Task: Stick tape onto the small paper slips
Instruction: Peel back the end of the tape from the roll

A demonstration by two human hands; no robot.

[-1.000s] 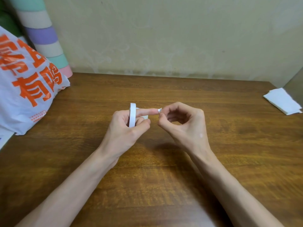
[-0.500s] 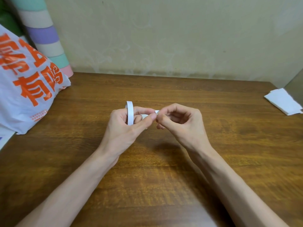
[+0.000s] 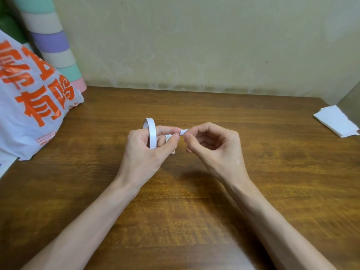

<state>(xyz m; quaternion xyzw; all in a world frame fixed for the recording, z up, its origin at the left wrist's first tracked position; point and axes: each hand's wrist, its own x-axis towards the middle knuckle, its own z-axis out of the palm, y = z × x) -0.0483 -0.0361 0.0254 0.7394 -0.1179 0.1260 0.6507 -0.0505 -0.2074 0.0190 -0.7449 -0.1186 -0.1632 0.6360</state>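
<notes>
A thin white tape roll [image 3: 151,133] stands on edge around the fingers of my left hand [image 3: 150,152], above the middle of the wooden table [image 3: 194,211]. The thumb and forefinger of that hand pinch a small paper slip [image 3: 169,136]. My right hand [image 3: 212,147] pinches a short white tape end [image 3: 184,131] right beside the left fingertips. A bit of another small piece [image 3: 173,152] peeks out on the table under the left hand; most of it is hidden.
A white plastic bag [image 3: 33,106] with orange print lies at the left edge, with a pastel striped roll [image 3: 52,45] leaning on the wall behind it. Folded white paper [image 3: 337,121] sits at the far right, beside a grey panel.
The two hands came together at the fingertips, then parted slightly. The right hand now holds a short white tape end a little to the right of the left fingertips.
</notes>
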